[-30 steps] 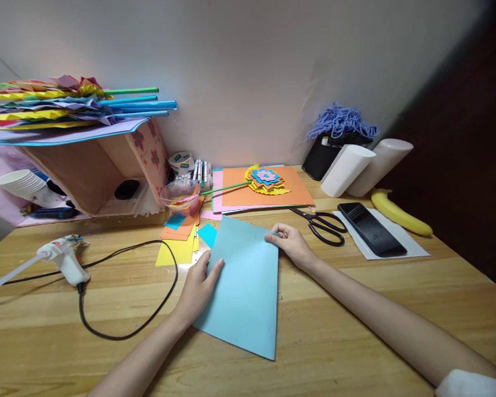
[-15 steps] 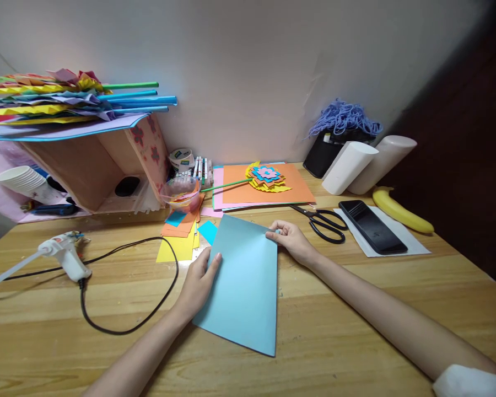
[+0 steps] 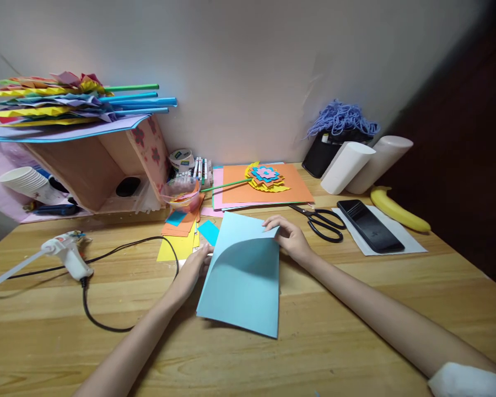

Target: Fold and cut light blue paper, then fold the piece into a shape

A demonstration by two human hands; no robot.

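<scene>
Light blue paper (image 3: 243, 292) lies in the middle at a slight slant, its upper right corner lifted and curled over a shaded lower part. My right hand (image 3: 288, 237) is closed on that lifted corner, thumb and fingers pinching it. At the paper's left edge is my left hand (image 3: 196, 267), its fingers partly hidden behind the edge, so its grip is unclear. Beyond the paper, a layered paper flower (image 3: 267, 175) with a green stem rests on orange sheets (image 3: 231, 190). Black-handled scissors (image 3: 326, 223) lie right of my right hand.
On the left are a glue gun (image 3: 70, 256) with a looping black cord and a box (image 3: 151, 154) topped with paper flowers. Small paper pieces (image 3: 176, 248) lie beyond my left hand. A phone (image 3: 367, 226), a banana (image 3: 399, 209) and white rolls (image 3: 347, 168) stand or lie right.
The paper's upper right corner has been lifted and curled inward by my right hand. My left hand's thumb no longer lies on top of the paper. The paper's lower edge has moved away from me.
</scene>
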